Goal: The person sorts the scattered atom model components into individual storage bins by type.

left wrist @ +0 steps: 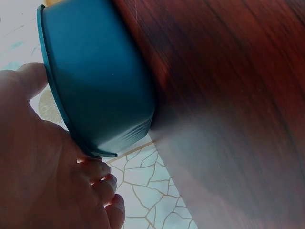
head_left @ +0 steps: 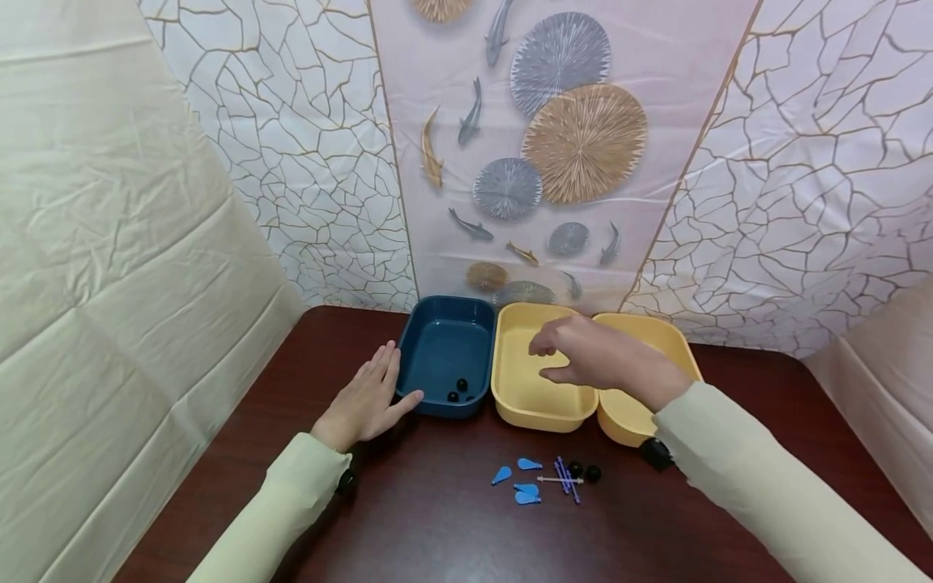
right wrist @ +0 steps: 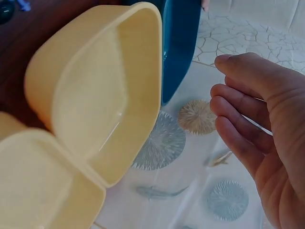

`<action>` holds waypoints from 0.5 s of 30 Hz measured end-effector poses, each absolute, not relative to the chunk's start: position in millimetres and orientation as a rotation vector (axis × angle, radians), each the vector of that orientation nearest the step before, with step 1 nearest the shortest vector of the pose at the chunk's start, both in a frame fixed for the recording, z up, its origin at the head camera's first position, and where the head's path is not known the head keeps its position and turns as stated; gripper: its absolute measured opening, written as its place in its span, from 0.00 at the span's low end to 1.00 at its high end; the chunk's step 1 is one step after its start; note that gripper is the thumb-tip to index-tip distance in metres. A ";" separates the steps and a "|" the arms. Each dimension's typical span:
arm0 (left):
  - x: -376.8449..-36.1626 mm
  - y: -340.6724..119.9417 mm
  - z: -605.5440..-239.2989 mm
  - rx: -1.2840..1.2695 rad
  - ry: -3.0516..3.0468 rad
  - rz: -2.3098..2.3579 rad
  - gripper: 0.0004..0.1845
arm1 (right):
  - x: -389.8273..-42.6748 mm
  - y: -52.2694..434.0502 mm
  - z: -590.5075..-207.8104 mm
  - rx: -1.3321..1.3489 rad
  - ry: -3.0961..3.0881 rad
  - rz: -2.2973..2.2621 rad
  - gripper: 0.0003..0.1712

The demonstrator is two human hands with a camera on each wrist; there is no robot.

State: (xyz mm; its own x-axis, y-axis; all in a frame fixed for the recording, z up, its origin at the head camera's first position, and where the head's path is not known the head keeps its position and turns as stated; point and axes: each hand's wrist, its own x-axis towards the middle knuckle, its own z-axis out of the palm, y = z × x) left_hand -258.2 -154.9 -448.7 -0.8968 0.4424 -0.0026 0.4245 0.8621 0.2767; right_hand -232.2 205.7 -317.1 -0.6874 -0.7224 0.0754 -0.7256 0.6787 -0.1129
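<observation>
- Patterned cloth (head_left: pixel 321 154) hangs behind the blue tray, printed with fish and round leaf shapes.
- Dark wooden counter (head_left: pixel 437 518) lies under and in front of the blue tray (head_left: pixel 446 348).
- Middle yellow tray (head_left: pixel 519 356) sits just right of the blue tray; the right yellow tray (head_left: pixel 659 332) is farther along on that side.
- Right hand (head_left: pixel 594 356), loosely bent and apparently grasping nothing, hangs above the middle yellow tray, right of the blue tray. Passing well above the rims would likely avoid nudging anything.
- Left hand (head_left: pixel 368 401), released and fairly straight-fingered, touches the blue tray's left side. Light, even pressure there should steady it without tipping.
- Purple sticks (head_left: pixel 564 476) and one pale stick (head_left: pixel 547 479) cross in front and to the right of the blue tray; lifting the topmost first would probably disturb the others least.
- Blue paddles (head_left: pixel 529 464), four of them, lie nearer the blue tray than the sticks; flat pieces suit a fingertip pinch.
- Black balls: two (head_left: pixel 462 385) inside the blue tray's near end, two more (head_left: pixel 594 474) beside the sticks. They may roll, so a gentle touch is best.
</observation>
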 end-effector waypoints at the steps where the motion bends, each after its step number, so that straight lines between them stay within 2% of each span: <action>1: -258.0 -154.8 -448.6 0.691 2.968 0.420 0.50 | -228.6 208.6 -316.9 1.238 -2.855 0.206 0.12; 15: -257.4 -154.6 -448.4 0.690 2.972 0.436 0.50 | -186.1 239.1 -335.6 1.260 -2.852 0.237 0.12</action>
State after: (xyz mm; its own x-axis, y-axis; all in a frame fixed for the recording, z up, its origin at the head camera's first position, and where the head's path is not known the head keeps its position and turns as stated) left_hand -257.4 -154.6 -448.4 -0.8980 0.4399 0.0064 0.4232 0.8597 0.2860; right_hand -186.1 239.1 -335.6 -0.6752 -0.7339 0.0747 -0.7361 0.6638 -0.1324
